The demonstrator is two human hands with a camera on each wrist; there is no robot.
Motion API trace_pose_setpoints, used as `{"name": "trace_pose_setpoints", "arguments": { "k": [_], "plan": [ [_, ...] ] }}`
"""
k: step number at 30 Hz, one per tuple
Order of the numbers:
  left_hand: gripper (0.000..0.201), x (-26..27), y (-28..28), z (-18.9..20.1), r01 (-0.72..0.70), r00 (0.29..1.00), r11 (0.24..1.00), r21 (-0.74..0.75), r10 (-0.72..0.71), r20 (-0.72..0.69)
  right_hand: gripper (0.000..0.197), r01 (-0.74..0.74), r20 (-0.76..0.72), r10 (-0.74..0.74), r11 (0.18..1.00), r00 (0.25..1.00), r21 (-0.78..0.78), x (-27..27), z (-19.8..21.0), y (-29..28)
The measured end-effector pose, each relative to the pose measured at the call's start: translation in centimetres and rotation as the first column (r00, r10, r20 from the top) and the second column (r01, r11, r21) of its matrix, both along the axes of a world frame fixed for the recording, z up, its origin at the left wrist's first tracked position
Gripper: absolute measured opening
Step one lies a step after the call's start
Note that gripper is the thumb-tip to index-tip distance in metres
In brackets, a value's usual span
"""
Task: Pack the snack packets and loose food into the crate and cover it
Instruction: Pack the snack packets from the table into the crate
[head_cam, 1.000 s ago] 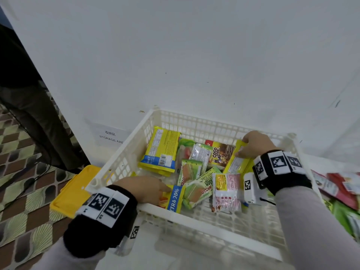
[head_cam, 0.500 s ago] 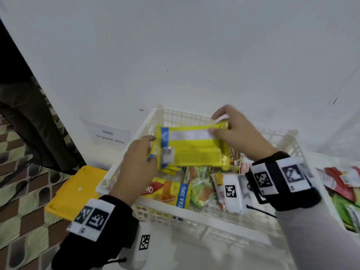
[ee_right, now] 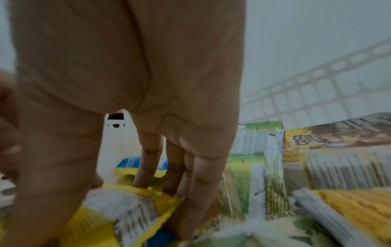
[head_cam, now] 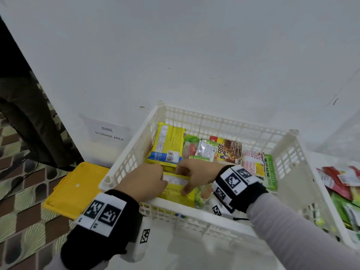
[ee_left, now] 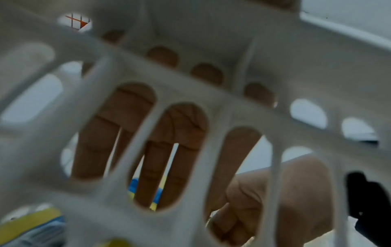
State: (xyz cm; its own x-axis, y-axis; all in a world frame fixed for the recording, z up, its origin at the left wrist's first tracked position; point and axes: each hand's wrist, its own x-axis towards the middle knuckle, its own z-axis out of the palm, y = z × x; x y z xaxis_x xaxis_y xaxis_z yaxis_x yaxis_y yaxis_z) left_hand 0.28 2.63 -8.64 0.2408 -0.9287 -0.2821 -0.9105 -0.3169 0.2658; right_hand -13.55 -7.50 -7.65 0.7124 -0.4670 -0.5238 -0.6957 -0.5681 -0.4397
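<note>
A white slatted crate [head_cam: 224, 125] holds several snack packets. Both hands are down in its near-left corner on a yellow packet [head_cam: 175, 195] that lies flat on top of others. My right hand [head_cam: 196, 170] pinches the packet's far edge, thumb on top; in the right wrist view its fingers [ee_right: 190, 175] curl over the yellow packet [ee_right: 118, 212]. My left hand [head_cam: 144, 182] rests on the packet's left end. Through the crate wall [ee_left: 232, 108], the left wrist view shows its fingers [ee_left: 156, 167] straight.
A yellow lid [head_cam: 76, 190] lies on the floor left of the crate. Further back in the crate are another yellow packet [head_cam: 168, 145], a Coco Pops pack [head_cam: 228, 151] and pink and green packets. More loose packets [head_cam: 342, 182] lie outside to the right.
Both hands lifted the yellow packet above the crate, then brought it down flat into the near-left corner. The left hand now lies on it with straight fingers.
</note>
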Motion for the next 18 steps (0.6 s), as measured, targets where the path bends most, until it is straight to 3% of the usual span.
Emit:
{"name": "trace_pose_setpoints", "arguments": {
  "k": [5,9,13,15,18],
  "plan": [
    [0.023,-0.2,0.1,0.3,-0.059,0.998,0.997,-0.045,0.060,0.030,0.069,-0.143,-0.073,0.136,0.985,0.988,-0.095,1.0,-0.1,1.1],
    [0.028,-0.8,0.4,2.0,-0.071,0.991,0.992,-0.103,0.058,-0.123,0.069,-0.190,-0.064,0.183,0.975,0.981,-0.117,1.3,0.1,1.1],
    [0.032,-1.0,1.6,5.6,-0.020,0.957,0.977,-0.214,-0.044,-0.287,0.068,-0.208,-0.082,0.200,0.974,0.976,-0.093,0.6,-0.1,0.6],
    [0.037,-0.8,2.3,8.1,0.054,0.942,0.962,-0.266,-0.137,-0.307,0.057,-0.167,-0.002,0.167,0.985,0.986,-0.047,0.2,0.0,0.0],
    [0.040,-0.8,2.1,11.8,0.117,0.901,0.933,-0.340,-0.243,-0.359,0.032,0.081,0.259,-0.071,0.996,0.963,-0.029,-1.4,0.9,-1.8]
  ]
}}
